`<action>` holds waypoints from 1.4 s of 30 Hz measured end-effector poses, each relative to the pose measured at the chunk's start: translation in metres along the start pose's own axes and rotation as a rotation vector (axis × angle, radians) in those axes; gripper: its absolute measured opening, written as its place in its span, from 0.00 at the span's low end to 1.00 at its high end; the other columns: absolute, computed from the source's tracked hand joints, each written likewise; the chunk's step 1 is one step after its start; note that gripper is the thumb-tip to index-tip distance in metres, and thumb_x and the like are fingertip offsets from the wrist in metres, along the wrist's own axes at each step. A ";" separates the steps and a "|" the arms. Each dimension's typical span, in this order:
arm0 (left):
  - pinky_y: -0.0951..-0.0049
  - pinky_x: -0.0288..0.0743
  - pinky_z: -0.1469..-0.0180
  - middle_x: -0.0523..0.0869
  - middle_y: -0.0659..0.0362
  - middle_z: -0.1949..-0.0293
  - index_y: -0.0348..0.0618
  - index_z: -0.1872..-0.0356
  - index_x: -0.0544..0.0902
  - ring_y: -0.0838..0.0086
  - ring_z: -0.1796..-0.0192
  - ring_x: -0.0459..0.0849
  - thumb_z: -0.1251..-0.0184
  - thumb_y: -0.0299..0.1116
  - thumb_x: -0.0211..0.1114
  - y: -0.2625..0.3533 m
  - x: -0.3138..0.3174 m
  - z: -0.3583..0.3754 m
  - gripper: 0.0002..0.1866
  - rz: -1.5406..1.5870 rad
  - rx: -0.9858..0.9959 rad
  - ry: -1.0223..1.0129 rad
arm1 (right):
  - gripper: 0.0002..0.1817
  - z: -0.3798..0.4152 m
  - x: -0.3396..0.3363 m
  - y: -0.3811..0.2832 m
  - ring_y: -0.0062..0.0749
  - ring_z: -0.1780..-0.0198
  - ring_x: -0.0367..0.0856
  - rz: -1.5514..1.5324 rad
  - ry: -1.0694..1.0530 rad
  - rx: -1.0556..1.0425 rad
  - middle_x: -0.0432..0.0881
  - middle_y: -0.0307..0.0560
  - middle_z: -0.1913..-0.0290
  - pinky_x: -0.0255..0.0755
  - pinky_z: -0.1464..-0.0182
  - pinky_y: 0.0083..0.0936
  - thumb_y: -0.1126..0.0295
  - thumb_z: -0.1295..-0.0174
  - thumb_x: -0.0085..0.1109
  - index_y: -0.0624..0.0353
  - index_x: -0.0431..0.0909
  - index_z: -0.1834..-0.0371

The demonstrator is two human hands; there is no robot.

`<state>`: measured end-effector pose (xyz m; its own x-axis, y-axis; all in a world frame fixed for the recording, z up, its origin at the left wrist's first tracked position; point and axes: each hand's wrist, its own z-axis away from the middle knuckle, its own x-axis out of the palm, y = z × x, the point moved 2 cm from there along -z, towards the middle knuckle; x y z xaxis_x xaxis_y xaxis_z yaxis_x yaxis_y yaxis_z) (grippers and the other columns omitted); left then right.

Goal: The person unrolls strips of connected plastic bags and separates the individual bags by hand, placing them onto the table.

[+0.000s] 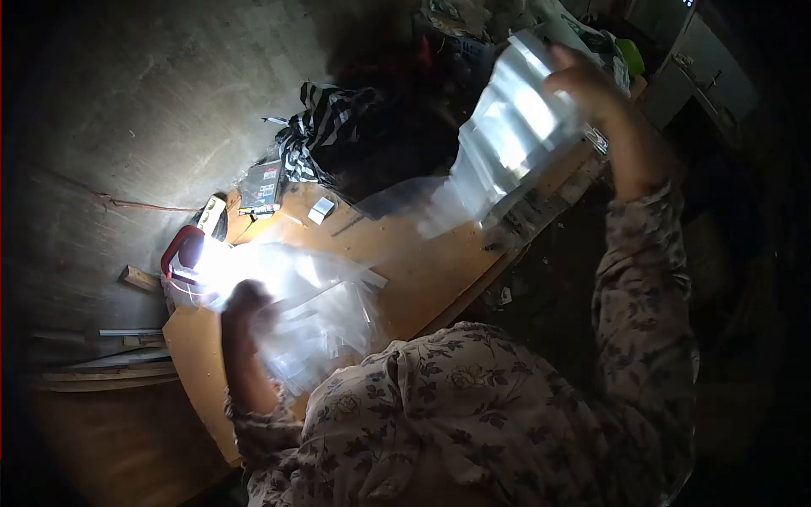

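Note:
High on the right, my right hand (583, 84) is closed on the edge of a shiny clear plastic sheet (511, 118), which hangs down toward the tabletop and is smeared by motion. My left hand (245, 308), blurred and curled, is beside the glaring lamp at the edge of another stretch of clear plastic (325, 325). That crumpled plastic spreads over the wooden table (431, 275) and in front of my body. Glare hides part of it near the lamp.
A red-framed work lamp (181, 252) shines at the table's left side. Behind it are a dark box (261, 188), a small white box (321, 209) and a black-and-white striped bag (308, 127). Wooden strips (110, 372) lie by the wall.

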<state>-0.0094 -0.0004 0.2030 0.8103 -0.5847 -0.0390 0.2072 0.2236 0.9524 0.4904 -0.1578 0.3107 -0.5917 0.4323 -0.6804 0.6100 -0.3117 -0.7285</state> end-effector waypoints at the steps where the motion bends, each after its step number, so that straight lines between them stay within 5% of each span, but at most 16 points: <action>1: 0.76 0.69 0.67 0.73 0.60 0.73 0.40 0.70 0.73 0.75 0.70 0.74 0.50 0.37 0.56 0.009 -0.015 0.011 0.11 -0.363 0.382 0.063 | 0.24 -0.009 -0.019 0.017 0.22 0.67 0.69 0.020 0.002 -0.020 0.72 0.41 0.66 0.63 0.65 0.17 0.72 0.63 0.52 0.65 0.65 0.56; 3: 0.76 0.70 0.68 0.74 0.59 0.73 0.40 0.70 0.73 0.75 0.70 0.74 0.50 0.36 0.56 0.006 -0.056 0.032 0.11 -0.391 0.452 0.171 | 0.24 -0.017 -0.037 0.044 0.24 0.66 0.69 0.103 0.053 0.030 0.73 0.42 0.66 0.63 0.64 0.19 0.71 0.64 0.52 0.65 0.67 0.58; 8: 0.75 0.70 0.69 0.74 0.58 0.73 0.39 0.70 0.73 0.74 0.71 0.75 0.49 0.36 0.55 -0.021 -0.133 0.059 0.10 0.375 0.335 0.352 | 0.30 -0.029 0.019 0.138 0.45 0.52 0.67 0.541 0.265 0.292 0.69 0.59 0.55 0.63 0.54 0.31 0.68 0.67 0.53 0.62 0.63 0.53; 11: 0.75 0.70 0.69 0.75 0.58 0.72 0.39 0.70 0.73 0.74 0.71 0.75 0.49 0.35 0.54 -0.033 -0.154 0.074 0.10 0.417 0.333 0.420 | 0.23 -0.035 0.108 0.229 0.49 0.53 0.67 0.471 0.438 0.045 0.70 0.57 0.56 0.63 0.55 0.37 0.69 0.57 0.49 0.58 0.62 0.53; 12: 0.75 0.70 0.69 0.75 0.58 0.72 0.39 0.70 0.73 0.74 0.71 0.75 0.49 0.35 0.54 -0.035 -0.158 0.078 0.10 0.424 0.329 0.436 | 0.29 -0.014 0.140 0.193 0.47 0.56 0.70 0.480 0.445 0.136 0.71 0.56 0.58 0.64 0.55 0.34 0.70 0.58 0.54 0.58 0.58 0.48; 17: 0.75 0.71 0.70 0.76 0.57 0.72 0.39 0.70 0.72 0.73 0.72 0.75 0.48 0.34 0.53 -0.036 -0.159 0.082 0.10 0.424 0.303 0.461 | 0.12 0.087 0.298 0.049 0.49 0.67 0.73 0.176 0.072 -0.258 0.74 0.54 0.72 0.68 0.66 0.36 0.62 0.54 0.52 0.61 0.71 0.73; 18: 0.75 0.71 0.70 0.76 0.56 0.72 0.39 0.69 0.72 0.73 0.72 0.75 0.48 0.34 0.53 -0.035 -0.156 0.081 0.10 0.416 0.293 0.456 | 0.18 0.104 0.334 0.046 0.46 0.59 0.70 0.250 -0.124 -0.077 0.72 0.56 0.63 0.64 0.58 0.38 0.57 0.55 0.52 0.62 0.70 0.69; 20: 0.75 0.71 0.70 0.76 0.56 0.71 0.38 0.69 0.72 0.73 0.72 0.76 0.48 0.34 0.52 -0.032 -0.149 0.077 0.10 0.393 0.281 0.430 | 0.22 0.134 0.376 0.047 0.43 0.49 0.62 0.471 0.106 -0.252 0.65 0.55 0.50 0.54 0.49 0.41 0.54 0.55 0.52 0.62 0.69 0.65; 24: 0.75 0.71 0.71 0.77 0.55 0.71 0.38 0.69 0.72 0.73 0.73 0.76 0.47 0.34 0.51 -0.016 -0.117 0.061 0.09 0.226 0.227 0.323 | 0.22 0.147 0.381 0.048 0.36 0.43 0.53 0.454 0.081 -0.231 0.55 0.52 0.43 0.45 0.45 0.42 0.56 0.53 0.51 0.62 0.67 0.60; 30: 0.73 0.72 0.68 0.77 0.53 0.70 0.39 0.68 0.74 0.68 0.71 0.77 0.51 0.31 0.56 -0.008 0.007 -0.019 0.09 0.057 -0.160 -0.145 | 0.13 0.117 0.370 0.055 0.37 0.58 0.73 0.191 -0.002 -0.137 0.73 0.54 0.61 0.60 0.52 0.37 0.65 0.49 0.49 0.62 0.69 0.65; 32: 0.70 0.69 0.59 0.75 0.55 0.62 0.47 0.70 0.79 0.64 0.59 0.73 0.71 0.22 0.64 -0.031 0.050 -0.050 0.18 -1.007 0.762 -0.336 | 0.10 0.117 0.346 0.040 0.39 0.66 0.76 -0.385 0.227 0.042 0.76 0.49 0.69 0.65 0.59 0.30 0.66 0.47 0.46 0.61 0.72 0.68; 34: 0.71 0.71 0.64 0.78 0.55 0.69 0.36 0.72 0.77 0.66 0.69 0.77 0.57 0.21 0.55 -0.064 0.094 -0.072 0.08 -0.456 0.150 -0.281 | 0.09 0.119 0.338 0.032 0.42 0.68 0.76 -0.495 0.300 -0.046 0.77 0.50 0.70 0.68 0.65 0.25 0.68 0.47 0.47 0.62 0.71 0.69; 36: 0.73 0.71 0.67 0.79 0.56 0.73 0.36 0.70 0.75 0.70 0.71 0.77 0.46 0.35 0.50 -0.083 0.123 -0.086 0.11 -0.431 -0.164 -0.126 | 0.11 0.133 0.320 0.000 0.40 0.69 0.76 -0.448 0.067 -0.032 0.75 0.55 0.68 0.69 0.67 0.26 0.66 0.46 0.47 0.64 0.69 0.66; 37: 0.73 0.71 0.68 0.78 0.56 0.74 0.37 0.71 0.75 0.70 0.71 0.77 0.46 0.37 0.51 -0.096 0.133 -0.089 0.12 0.115 -0.281 -0.233 | 0.12 0.133 0.332 -0.005 0.44 0.66 0.74 -0.251 0.054 0.022 0.74 0.56 0.65 0.68 0.64 0.29 0.67 0.46 0.46 0.64 0.68 0.62; 38: 0.74 0.71 0.68 0.78 0.57 0.76 0.37 0.72 0.76 0.71 0.71 0.77 0.47 0.39 0.52 -0.107 0.139 -0.092 0.13 0.664 -0.390 -0.331 | 0.14 0.144 0.339 -0.003 0.46 0.62 0.72 -0.214 0.058 -0.316 0.73 0.55 0.63 0.66 0.59 0.32 0.67 0.47 0.46 0.61 0.67 0.60; 42: 0.76 0.70 0.72 0.77 0.59 0.80 0.36 0.76 0.76 0.73 0.74 0.77 0.50 0.37 0.55 -0.112 0.144 -0.090 0.12 0.486 -0.511 -0.386 | 0.14 0.149 0.336 -0.007 0.46 0.61 0.71 -0.247 -0.091 -0.626 0.73 0.54 0.64 0.64 0.58 0.32 0.68 0.49 0.47 0.60 0.67 0.59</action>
<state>0.1333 -0.0398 0.0635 0.6469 -0.5378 0.5406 0.1807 0.7969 0.5765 0.2089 -0.1370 0.0756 -0.7782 0.3460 -0.5241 0.6252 0.3479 -0.6987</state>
